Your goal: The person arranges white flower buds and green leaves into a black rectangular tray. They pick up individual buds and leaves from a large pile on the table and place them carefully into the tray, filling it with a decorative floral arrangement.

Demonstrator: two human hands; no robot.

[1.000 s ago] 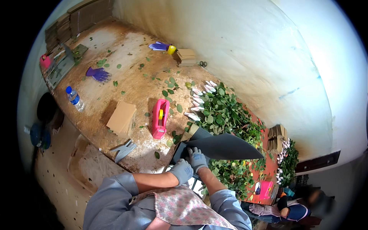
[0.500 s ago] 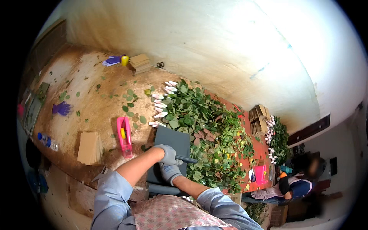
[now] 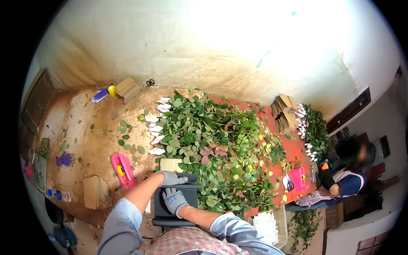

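A dark grey board-like object [image 3: 163, 208] with raised bars across it lies at the table's near edge, right in front of me. My left hand [image 3: 172, 178], in a grey glove, is closed over its far bar. Just nearer, my right hand [image 3: 173, 202], gloved too, lies with its fingers stretched over the dark surface. Past the far bar a pale beige block [image 3: 171, 165] shows. Leafy green stems [image 3: 221, 144] lie bundled to the right, several with white-wrapped ends [image 3: 156, 139] facing left. A pink tape dispenser [image 3: 123, 171] stands left of my hands.
Cardboard pieces are stacked at the left [image 3: 95, 192], by the wall [image 3: 127, 88] and at the right [image 3: 285, 112]. Purple gloves [image 3: 65, 159], black scissors [image 3: 150, 82] and a bottle [image 3: 57, 194] lie about. A person [image 3: 340, 185] works at the far right, beside a pink holder [image 3: 299, 179].
My view has shifted. My hands, together on the bar before, are now apart, the right one flat on the near part. The board's far part no longer lies flat outward, and the beige block shows.
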